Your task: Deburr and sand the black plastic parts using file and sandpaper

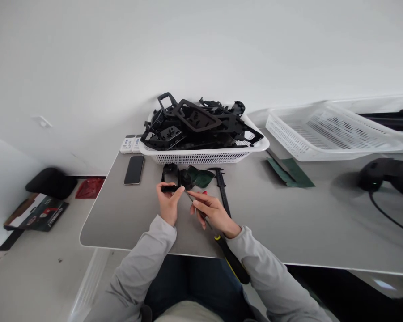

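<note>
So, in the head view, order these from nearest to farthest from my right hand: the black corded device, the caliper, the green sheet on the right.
1. Caliper: close beside your right hand.
2. Green sheet: farther off, ahead and to the right.
3. Black corded device: toward the picture's right edge.
</note>
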A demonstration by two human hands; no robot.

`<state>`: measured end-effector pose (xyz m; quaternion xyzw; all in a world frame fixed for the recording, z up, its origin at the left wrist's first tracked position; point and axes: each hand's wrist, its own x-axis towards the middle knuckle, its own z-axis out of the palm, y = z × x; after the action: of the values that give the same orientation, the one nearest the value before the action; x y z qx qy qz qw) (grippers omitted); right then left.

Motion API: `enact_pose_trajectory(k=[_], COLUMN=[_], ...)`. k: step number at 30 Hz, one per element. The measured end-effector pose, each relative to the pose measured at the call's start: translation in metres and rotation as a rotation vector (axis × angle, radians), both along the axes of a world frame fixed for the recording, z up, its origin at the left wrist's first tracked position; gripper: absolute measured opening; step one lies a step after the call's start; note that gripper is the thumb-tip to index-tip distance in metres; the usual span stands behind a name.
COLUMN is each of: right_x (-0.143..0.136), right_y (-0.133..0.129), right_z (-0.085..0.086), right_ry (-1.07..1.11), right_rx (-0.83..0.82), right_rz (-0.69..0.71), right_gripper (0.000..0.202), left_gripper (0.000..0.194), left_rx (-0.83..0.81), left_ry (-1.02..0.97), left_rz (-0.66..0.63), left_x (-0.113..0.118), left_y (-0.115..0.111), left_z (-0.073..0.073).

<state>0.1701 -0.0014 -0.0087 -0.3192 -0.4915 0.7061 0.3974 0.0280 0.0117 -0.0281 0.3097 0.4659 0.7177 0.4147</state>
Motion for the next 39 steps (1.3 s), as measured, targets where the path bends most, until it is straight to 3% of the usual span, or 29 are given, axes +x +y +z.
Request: enact_pose_trajectory(k=[6, 10, 13, 16, 22, 27, 30, 33, 39], right_x=[0.006, 0.007, 0.007, 0.007, 0.018, 0.041, 0.049, 0.046, 0.026], right_y=[0.008, 0.011, 0.011, 0.01, 0.014, 0.018, 0.019, 0.021, 0.024], right_z=[-0.003, -0.003, -0.002, 0.001, 0.021, 0.049, 0.055, 0.046, 0.013], right_ry=[0.121, 0.114, 0.112, 0.135, 0.157, -0.062, -0.392, -0.671, -0.991], right_rx=[-0.069, -0.082, -0.076, -0.081, -0.067, 0.211, 0.517, 0.749, 0.896], right_rz=[-0.158, -0.197, -0.203, -0.177, -0.063, -0.07, -0.108, -0.14, -0.134], right_gripper=[0.05, 0.049, 0.048, 0.046, 0.048, 0.044, 0.036, 0.034, 0.037], left_gripper=[0.052, 0.049, 0.047, 0.042, 0.037, 0.038, 0.04, 0.043, 0.052], left_rx=[0.03, 0.011, 0.019, 0.077, 0.113, 0.056, 0.038, 0.009, -0.15], left_ry=[-0.049, -0.004, -0.01, -0.058, -0.129, -0.124, -0.122, -0.139, -0.116], left_rz=[0.134, 0.23, 0.225, 0.131, -0.263, -0.526, -0.615, -0.68, -0.774], left_x=[-0.002, -0.01, -0.022, -0.038, -0.057, -0.051, -0.041, -0.032, -0.031], left_y=[-0.002, -0.006, -0.014, -0.025, -0.038, -0.018, 0.001, 0.016, 0.031], left_z=[0.0, -0.002, -0.001, 0.007, 0.03, 0.04, 0.035, 0.024, -0.002])
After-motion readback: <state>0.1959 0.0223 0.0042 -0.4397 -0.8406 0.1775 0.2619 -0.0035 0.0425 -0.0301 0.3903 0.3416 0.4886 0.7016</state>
